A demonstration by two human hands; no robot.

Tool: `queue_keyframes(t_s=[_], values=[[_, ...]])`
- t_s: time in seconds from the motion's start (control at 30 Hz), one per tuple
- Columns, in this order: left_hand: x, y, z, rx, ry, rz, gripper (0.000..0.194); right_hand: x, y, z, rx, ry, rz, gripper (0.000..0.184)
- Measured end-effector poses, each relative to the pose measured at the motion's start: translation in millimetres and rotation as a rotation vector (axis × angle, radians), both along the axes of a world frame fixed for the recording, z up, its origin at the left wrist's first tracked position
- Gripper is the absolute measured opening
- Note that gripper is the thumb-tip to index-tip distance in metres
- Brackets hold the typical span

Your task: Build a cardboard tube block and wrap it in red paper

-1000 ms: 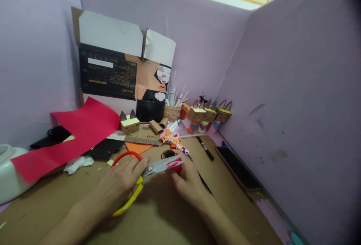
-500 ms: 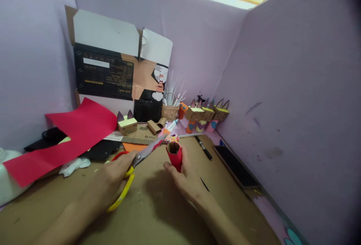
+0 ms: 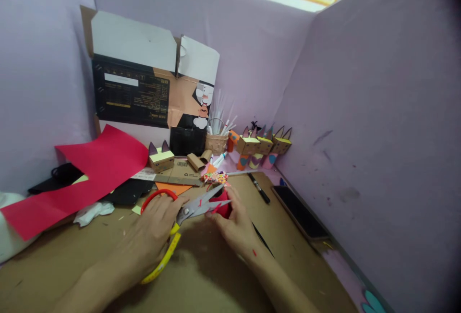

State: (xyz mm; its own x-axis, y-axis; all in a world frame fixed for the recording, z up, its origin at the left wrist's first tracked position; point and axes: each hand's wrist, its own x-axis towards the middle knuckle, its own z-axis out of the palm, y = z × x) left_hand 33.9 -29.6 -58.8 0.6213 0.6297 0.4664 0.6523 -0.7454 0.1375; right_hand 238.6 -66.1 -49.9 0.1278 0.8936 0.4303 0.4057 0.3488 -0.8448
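Observation:
My left hand (image 3: 154, 226) grips a pair of scissors (image 3: 185, 212) with one red and one yellow handle loop. Their blades are spread, with small red scraps clinging to them, and they lie across the near side of a red-covered cardboard tube (image 3: 225, 207). Around that tube my right hand (image 3: 236, 219) is closed, its thumb at the left. The blades partly cover the tube, so whether they cut into it I cannot tell. A tiny red scrap (image 3: 254, 252) rests on my right wrist.
Red paper (image 3: 104, 169) spreads at the left over black sheets. A box head with ears (image 3: 161, 157), cardboard tubes (image 3: 196, 162) and a basket (image 3: 217, 144) of pens and sticks stand behind. Eared box figures (image 3: 264, 145) line the back right. A black marker (image 3: 258, 187) and dark tablet-like slab (image 3: 300, 212) lie right.
The scissors have moved right and opened, from beside the tube to across it. My right hand has turned the tube, and a red scrap now shows on my wrist.

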Motion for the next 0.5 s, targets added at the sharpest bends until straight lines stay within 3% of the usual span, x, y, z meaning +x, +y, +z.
queue_keyframes(t_s=[0.13,0.23,0.5], values=[[0.1,-7.3,10.7,0.023,0.031,-0.009,0.056,-0.5,-2.2,-1.5,-0.023,0.063,0.028,0.036],[-0.9,-4.9,9.2,0.072,0.019,-0.024,0.056,-1.3,-3.0,-3.2,-0.047,0.083,0.039,0.038],[-1.8,-6.4,7.1,0.157,0.060,-0.006,0.054,-3.3,-3.5,-5.4,-0.033,0.054,0.071,0.023]])
